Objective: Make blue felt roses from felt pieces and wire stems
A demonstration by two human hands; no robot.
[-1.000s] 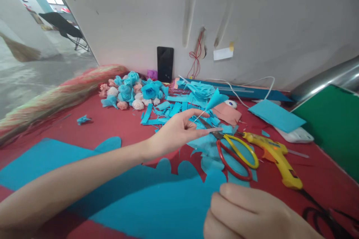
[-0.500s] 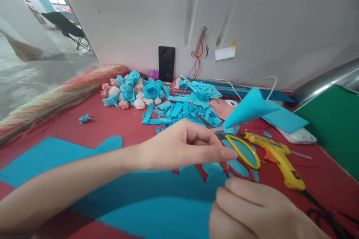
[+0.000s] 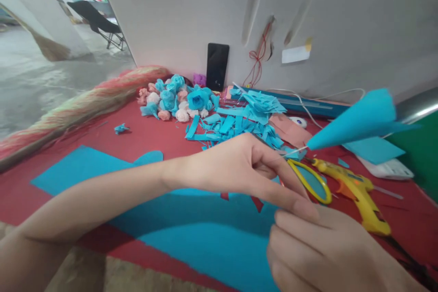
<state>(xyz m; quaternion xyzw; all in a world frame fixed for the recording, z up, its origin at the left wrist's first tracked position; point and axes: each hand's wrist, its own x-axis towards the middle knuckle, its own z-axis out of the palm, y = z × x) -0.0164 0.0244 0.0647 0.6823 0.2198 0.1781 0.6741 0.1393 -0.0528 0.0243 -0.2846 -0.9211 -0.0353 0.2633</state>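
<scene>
Paper cone (image 3: pixel 356 121) — bright blue, tilted

- My feed shows a bench (image 3: pixel 150 138) with a red top.
- Along its left edge I see a long straw-like bundle (image 3: pixel 92 100).
- Near the far left corner: a cluster of blue, pink and white paper flowers (image 3: pixel 167 99); a small blue piece (image 3: pixel 121 128) apart from it.
- Mid-far edge: a dark phone (image 3: pixel 217 67), upright, and loose blue strips (image 3: pixel 232 127).
- Toward the right edge I have a yellow glue gun (image 3: pixel 357 194).
- A broad blue sheet (image 3: pixel 205 242) reaches the near edge.
</scene>
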